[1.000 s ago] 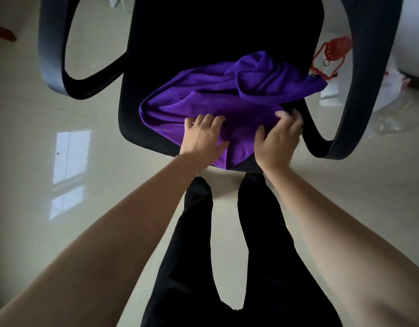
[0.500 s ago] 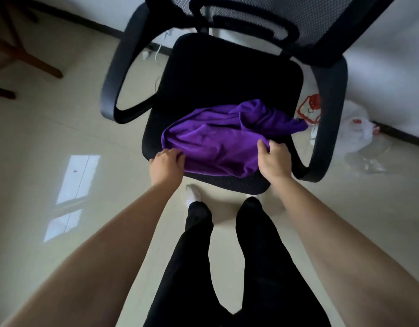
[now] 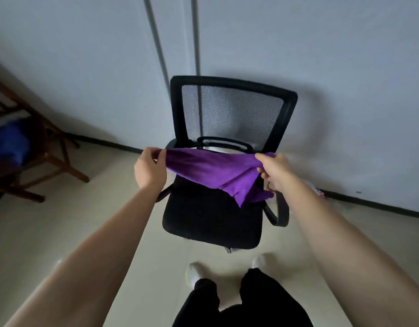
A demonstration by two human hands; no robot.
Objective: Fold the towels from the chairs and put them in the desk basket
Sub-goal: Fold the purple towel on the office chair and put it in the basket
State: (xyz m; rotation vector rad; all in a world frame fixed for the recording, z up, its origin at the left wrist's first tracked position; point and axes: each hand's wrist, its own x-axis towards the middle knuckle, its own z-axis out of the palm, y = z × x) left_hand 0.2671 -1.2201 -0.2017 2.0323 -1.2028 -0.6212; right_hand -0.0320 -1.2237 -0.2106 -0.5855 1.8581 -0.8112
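A purple towel hangs stretched between my two hands above the seat of a black mesh office chair. My left hand pinches the towel's left corner. My right hand pinches its right corner. The towel's lower part droops in folds toward the right armrest, off the seat. The desk basket is not in view.
A wooden chair stands at the left with a blue cloth on it. The wall is right behind the office chair. Pale tiled floor lies around it. My legs and feet show at the bottom.
Both hands went from pressing the crumpled towel on the seat to gripping its edge, then lifted it off the seat and spread it apart. The view has tilted up.
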